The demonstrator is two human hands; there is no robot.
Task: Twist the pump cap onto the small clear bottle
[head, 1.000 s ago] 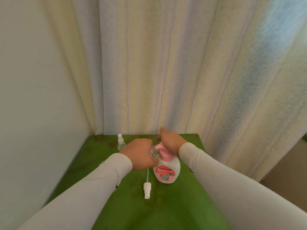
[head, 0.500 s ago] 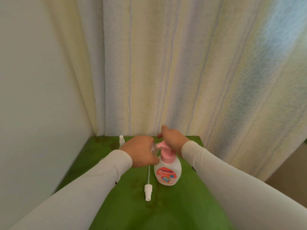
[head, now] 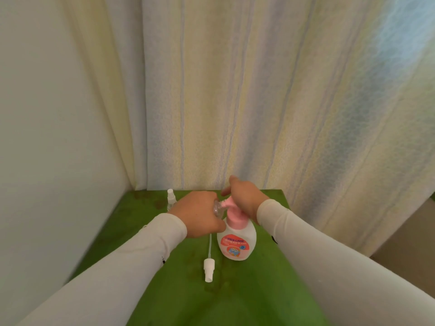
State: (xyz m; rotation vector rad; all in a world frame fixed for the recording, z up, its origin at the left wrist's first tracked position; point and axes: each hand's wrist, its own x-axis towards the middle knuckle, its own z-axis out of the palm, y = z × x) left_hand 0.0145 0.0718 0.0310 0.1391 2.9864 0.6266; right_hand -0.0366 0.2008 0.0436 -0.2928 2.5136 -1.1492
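Two hands crowd the pump bottle (head: 236,243) at lower centre of the green bench (head: 259,290): left hand (head: 196,216) grips a small clear bottle (head: 217,208) at the spout, right hand (head: 246,198) presses the pump, so misalignment could spill soap.
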